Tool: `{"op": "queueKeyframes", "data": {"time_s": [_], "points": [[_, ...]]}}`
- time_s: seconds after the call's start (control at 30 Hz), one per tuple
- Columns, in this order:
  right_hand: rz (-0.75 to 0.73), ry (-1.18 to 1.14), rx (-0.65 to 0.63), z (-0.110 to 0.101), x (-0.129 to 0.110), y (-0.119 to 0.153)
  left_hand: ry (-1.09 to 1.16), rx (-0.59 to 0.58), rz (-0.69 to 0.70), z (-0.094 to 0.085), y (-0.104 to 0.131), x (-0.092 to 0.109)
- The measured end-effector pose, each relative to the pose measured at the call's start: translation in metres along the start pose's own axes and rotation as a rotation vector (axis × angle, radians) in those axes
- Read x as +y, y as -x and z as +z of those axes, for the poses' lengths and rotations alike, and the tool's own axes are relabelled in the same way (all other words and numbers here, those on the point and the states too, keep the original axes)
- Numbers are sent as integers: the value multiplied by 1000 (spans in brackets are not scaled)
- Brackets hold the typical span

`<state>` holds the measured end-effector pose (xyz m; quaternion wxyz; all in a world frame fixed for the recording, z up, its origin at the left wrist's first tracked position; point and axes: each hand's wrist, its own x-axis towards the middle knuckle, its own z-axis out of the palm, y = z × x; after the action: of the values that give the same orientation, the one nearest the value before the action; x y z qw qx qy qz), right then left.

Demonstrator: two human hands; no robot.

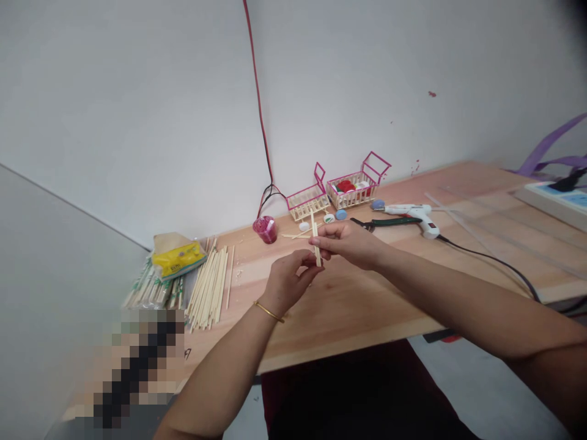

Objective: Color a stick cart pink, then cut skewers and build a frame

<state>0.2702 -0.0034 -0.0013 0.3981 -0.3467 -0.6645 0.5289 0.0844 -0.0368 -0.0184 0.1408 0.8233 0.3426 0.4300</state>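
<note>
Over the middle of the table, my left hand [291,278] and my right hand [351,244] meet around a few short pale wooden sticks [316,244]. The sticks stand nearly upright and side by side, one reaching higher than the others. My right hand pinches them at mid-height between thumb and fingers. Around their lower end, the fingers of my left hand are closed. Behind my hands, a few loose sticks [296,236] lie on the wood, close to a small stick basket [306,205] with a pink rim.
A second basket [351,190] holds red and white items. The hot glue gun [413,212] and dark-handled pliers [397,222] lie to the right, a cord trailing off. Left are a pink-stained cup [266,230], a pile of sticks [208,290] and a yellow packet [178,260].
</note>
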Motion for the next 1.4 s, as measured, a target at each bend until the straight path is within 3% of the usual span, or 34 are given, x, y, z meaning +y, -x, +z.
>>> {"op": "queueKeyframes", "data": {"time_s": [0.43,0.53,0.67,0.73,0.93,1.13,1.27,1.4], "points": [[-16,38,-60,0,-10,4,-20,4,-44,1,2,2],[-20,45,5,1,-15,6,80,25,-93,1,1,1],[-39,151,86,-1,-16,6,198,-88,-174,-1,-3,-3],[-82,262,106,-5,-12,3,170,-118,-193,-2,-4,-7],[-186,519,47,-16,17,-7,14,-35,-194,-4,-6,-20],[-198,697,3,-10,34,-9,-41,-19,-164,-3,-6,-28],[-206,755,1,-7,39,-10,6,7,-212,-1,-5,-30],[-200,739,13,-7,39,-10,203,71,-358,4,-9,-32]]}}
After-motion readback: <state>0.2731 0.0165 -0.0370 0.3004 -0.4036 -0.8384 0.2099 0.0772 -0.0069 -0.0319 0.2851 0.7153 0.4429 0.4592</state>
